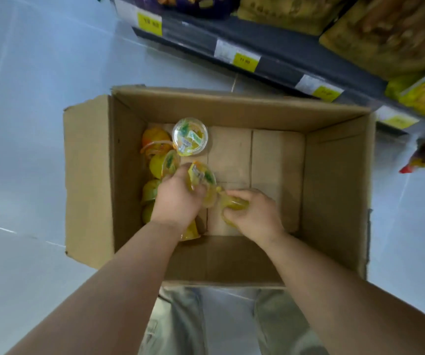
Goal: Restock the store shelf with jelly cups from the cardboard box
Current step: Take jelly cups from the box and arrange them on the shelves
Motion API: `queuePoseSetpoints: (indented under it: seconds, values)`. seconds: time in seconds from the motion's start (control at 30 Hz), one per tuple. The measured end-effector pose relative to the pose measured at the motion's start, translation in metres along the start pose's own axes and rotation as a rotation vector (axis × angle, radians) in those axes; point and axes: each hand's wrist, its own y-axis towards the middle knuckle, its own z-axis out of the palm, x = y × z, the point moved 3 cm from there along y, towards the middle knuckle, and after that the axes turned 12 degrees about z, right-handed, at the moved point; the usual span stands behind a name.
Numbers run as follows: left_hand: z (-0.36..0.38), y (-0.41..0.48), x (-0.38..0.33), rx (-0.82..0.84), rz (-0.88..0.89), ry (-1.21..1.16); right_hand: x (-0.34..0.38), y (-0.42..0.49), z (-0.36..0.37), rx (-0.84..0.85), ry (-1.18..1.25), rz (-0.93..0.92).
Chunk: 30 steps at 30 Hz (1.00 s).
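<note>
An open cardboard box [334,175] stands on the floor below me. Several yellow jelly cups lie along its left wall; one upright cup [190,136] shows its printed lid near the back. Both my hands are down inside the box. My left hand [178,198] is closed around a tilted jelly cup [201,176] with its lid facing up. My right hand [253,213] grips another yellow jelly cup [232,202] lying on its side on the box floor. The two held cups almost touch.
A dark store shelf [278,51] with yellow price tags runs across the top right, holding bagged snacks [390,34]. Pale floor tiles [27,124] surround the box. My legs show below the box's near wall.
</note>
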Motion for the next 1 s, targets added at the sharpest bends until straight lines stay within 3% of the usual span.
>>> queuePoseSetpoints:
  seconds: [0.27,0.43,0.73,1.0]
  values:
    - [-0.212,-0.081,-0.213,-0.399,0.171,-0.376,0.158,-0.175,-0.204,-0.367,0.185,-0.485]
    - [-0.356,-0.167,-0.342,-0.502,0.315,-0.610,0.258,-0.318,-0.332,-0.423,0.218,-0.701]
    - [-0.558,-0.323,-0.511,-0.491,0.570,-0.736,0.373,-0.564,-0.470,-0.696,0.354,-0.997]
    - [-0.640,-0.392,-0.609,-0.381,0.779,-0.784,0.400,-0.683,-0.543,-1.028,0.460,-1.093]
